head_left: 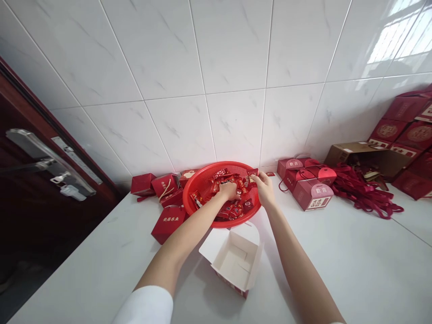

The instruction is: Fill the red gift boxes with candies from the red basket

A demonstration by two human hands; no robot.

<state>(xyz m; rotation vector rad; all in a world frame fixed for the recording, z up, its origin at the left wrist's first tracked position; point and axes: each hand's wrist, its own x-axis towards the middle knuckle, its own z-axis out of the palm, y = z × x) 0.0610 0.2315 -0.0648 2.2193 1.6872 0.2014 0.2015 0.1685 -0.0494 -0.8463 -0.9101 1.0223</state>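
Observation:
A red plastic basket (189,204) with perforated sides holds many small red-wrapped candies (232,210). My left hand (228,191) reaches down into it, its fingers curled among the candies; what they grip is hidden. At the basket's right rim, my right hand (264,188) pinches a small red candy packet (252,172) between thumb and fingers. In front of the basket, between my forearms, an open gift box (236,260) stands with its flaps spread. Its white inside shows nothing in it.
Closed red gift boxes (168,220) lie left of the basket, and more pink-and-red boxes (312,193) stand to the right. Beyond are a pile of dark red ribbons (362,191), an open brown carton (351,150) and stacked red boxes (405,135). A tiled wall (236,121) closes the back.

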